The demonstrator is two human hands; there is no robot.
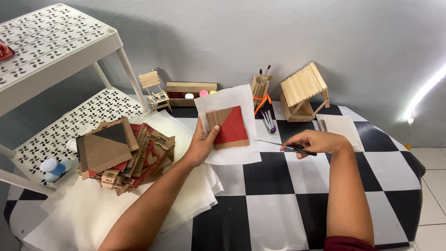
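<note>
Black-and-white chequered tablecloth [274, 223] over a table against a grey wall. Left hand [202, 144] closed, thumb on top, on a square corrugated-cardboard piece painted half red [228, 126], holding it raised over the table against a white paper sheet [230, 155] behind it. Right hand [318, 142] closed round black-handled scissors [285, 146], blades nearly shut, tips pointing at the sheet's right edge. Judgement: keep card and paper pinned flat together, open blades wide, feed the sheet into them. Stack of cardboard squares [121, 153] lies left; craft-stick house [304, 93] behind.
</note>
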